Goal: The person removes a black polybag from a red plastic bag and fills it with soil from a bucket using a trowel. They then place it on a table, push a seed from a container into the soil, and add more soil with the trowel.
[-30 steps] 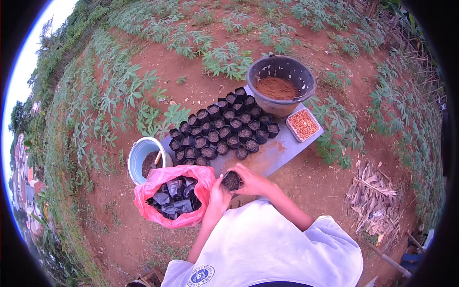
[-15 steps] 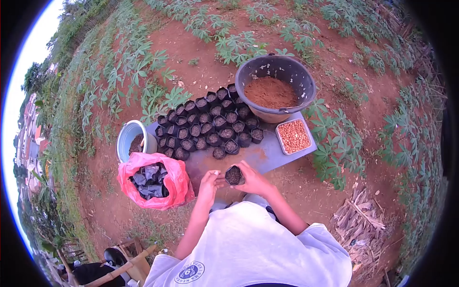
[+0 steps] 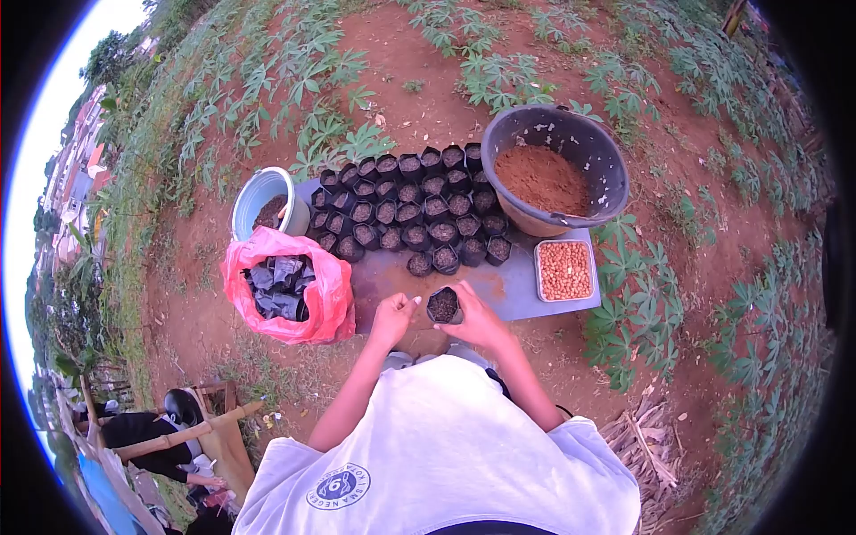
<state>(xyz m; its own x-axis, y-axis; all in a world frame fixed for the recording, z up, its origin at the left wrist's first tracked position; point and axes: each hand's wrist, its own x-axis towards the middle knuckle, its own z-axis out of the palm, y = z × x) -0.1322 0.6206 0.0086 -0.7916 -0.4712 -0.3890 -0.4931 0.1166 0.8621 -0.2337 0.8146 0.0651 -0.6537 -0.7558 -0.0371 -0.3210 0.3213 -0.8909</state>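
Note:
A small black planting bag (image 3: 443, 306) filled with dark soil is held upright at the table's near edge. My right hand (image 3: 475, 319) wraps around its right side, thumb and fingers closed on it. Just left of the bag is my left hand (image 3: 393, 318), its fingers curled and thumb and fingertips pinched together; whatever may be between them is too small to make out. Rows of similar soil-filled bags (image 3: 413, 211) stand beyond my hands on the grey table (image 3: 379, 283).
A large dark bucket (image 3: 606, 183) of reddish soil stands at the back right, with a tray of orange-brown seeds (image 3: 564, 271) before it. Left are a pale blue bucket (image 3: 241, 214) and a pink plastic bag (image 3: 330, 308) holding black bags. Another person (image 3: 152, 441) is at lower left.
The camera view has shifted, so the table appears farther left-tilted and higher. My left hand has drawn slightly away from the planting bag and its fingers have curled in. My right hand keeps its hold.

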